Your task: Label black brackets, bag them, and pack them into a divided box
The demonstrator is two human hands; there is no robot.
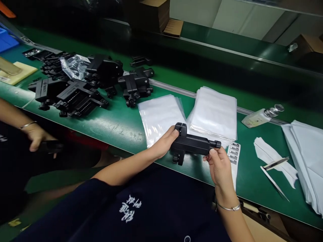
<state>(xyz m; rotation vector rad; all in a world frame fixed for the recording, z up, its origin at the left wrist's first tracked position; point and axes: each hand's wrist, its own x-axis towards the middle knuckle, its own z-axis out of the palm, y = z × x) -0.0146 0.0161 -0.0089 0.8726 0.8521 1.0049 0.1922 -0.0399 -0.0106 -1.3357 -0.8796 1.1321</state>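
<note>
A black plastic clamp-like holder [193, 144] is held between both hands over the front edge of the bench. My left hand [165, 143] is closed around its left end, beside an upright jaw; most of those fingers are hidden behind it. At the other end, my right hand [220, 164] pinches near the small round knob. Just behind the holder lie loose clear plastic bags [161, 112] and a thicker stack of bags [214, 111]. A printed label sheet [233, 158] sits partly behind my right hand.
Several similar black holders [75, 94] are piled at the left. A co-worker's hand [37, 137] holds a dark part there. To the right are a bottle [262, 116], paper scraps [275, 158] and folded white sheets [305, 154]. A metal rail [174, 89] crosses the green bench.
</note>
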